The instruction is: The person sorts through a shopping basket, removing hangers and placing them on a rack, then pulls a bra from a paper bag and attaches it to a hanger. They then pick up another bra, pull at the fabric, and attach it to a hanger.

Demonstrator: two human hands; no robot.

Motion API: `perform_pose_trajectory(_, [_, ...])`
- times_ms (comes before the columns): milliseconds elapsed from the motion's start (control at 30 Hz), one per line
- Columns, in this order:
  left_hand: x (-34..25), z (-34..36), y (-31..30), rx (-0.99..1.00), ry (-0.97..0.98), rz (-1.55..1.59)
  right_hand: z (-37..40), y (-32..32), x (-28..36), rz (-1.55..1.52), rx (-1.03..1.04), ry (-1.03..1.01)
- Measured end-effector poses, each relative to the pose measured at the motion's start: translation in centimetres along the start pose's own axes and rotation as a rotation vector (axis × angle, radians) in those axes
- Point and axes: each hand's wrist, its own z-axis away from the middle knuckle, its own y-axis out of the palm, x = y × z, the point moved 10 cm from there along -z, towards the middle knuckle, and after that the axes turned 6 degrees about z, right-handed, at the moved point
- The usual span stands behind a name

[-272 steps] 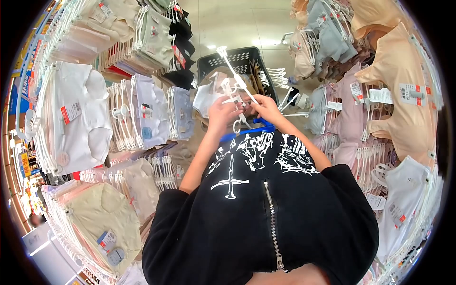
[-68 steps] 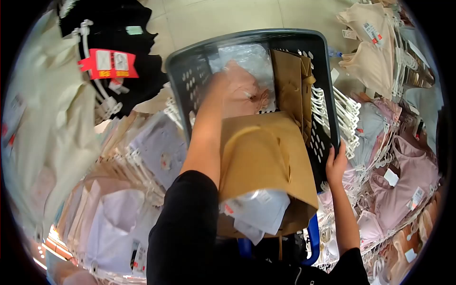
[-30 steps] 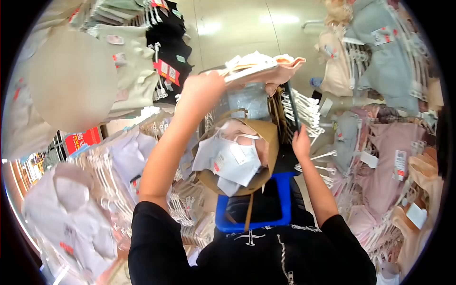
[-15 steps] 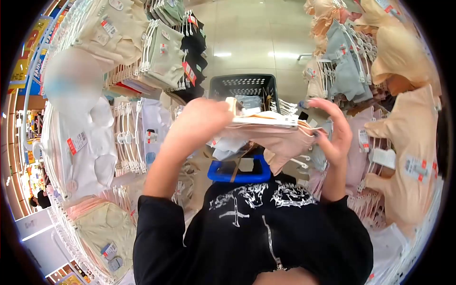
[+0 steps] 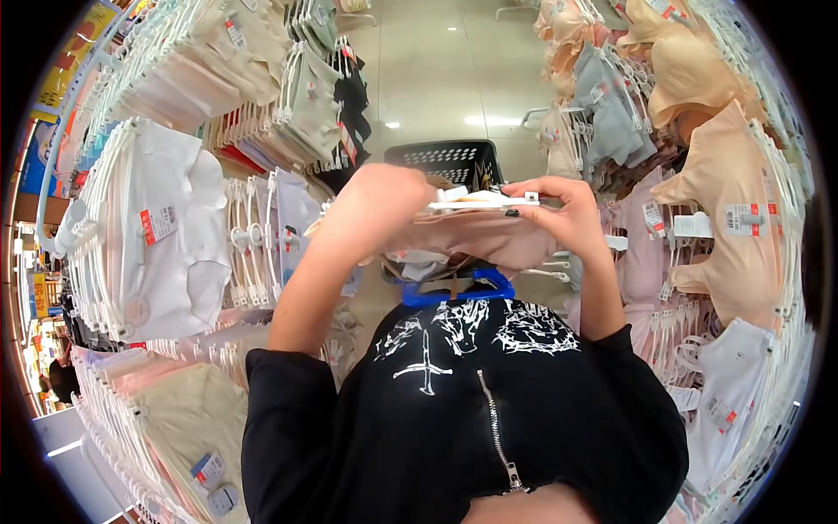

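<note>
A piece of dusty-pink underwear (image 5: 489, 237) hangs from a white plastic hanger (image 5: 489, 204) in front of my chest. My left hand (image 5: 380, 205) is closed at the hanger's left end; the back of the hand hides its fingertips. At the right end my right hand (image 5: 563, 214) pinches the hanger between thumb and fingers. Pale and white pieces show along the hanger's top, too bunched to tell apart. Below and behind the garment stands a black basket cart (image 5: 447, 159) with a blue handle (image 5: 497, 286), partly covered by the garment.
White underwear (image 5: 175, 227) and cream underwear (image 5: 196, 415) hang in dense rows at left. Beige bra tops (image 5: 733, 223) and a white top (image 5: 724, 393) hang at right. A tiled aisle floor (image 5: 436, 79) runs ahead between the racks.
My right hand has moved left and closed on the hanger's right end. The garment now hangs more level. The person at the left rack is out of view.
</note>
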Motion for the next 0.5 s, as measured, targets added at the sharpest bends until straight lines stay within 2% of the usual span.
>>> perform_pose_trajectory(100, [-0.1,0.6,-0.4,0.001,0.009,0.036,-0.1,0.2,0.3,-0.066,-0.114,-0.088])
perform_pose_trajectory(200, [0.9,0.8,1.3,0.068,0.015,-0.006,0.0,0.7,0.0,-0.09,-0.118,0.031])
perform_pose_trajectory(300, [1.1,0.8,2.0,0.134,0.001,0.032,0.3,1.7,-1.2,-0.135,0.037,0.24])
perform_pose_trajectory(433, [0.6,0.8,1.1,0.049,0.034,0.034,-0.3,0.8,-1.2,-0.229,-0.053,-0.016])
perform_pose_trajectory(500, [0.9,0.6,0.8,0.022,0.037,0.003,0.2,1.4,-3.4,-0.076,-0.008,0.067])
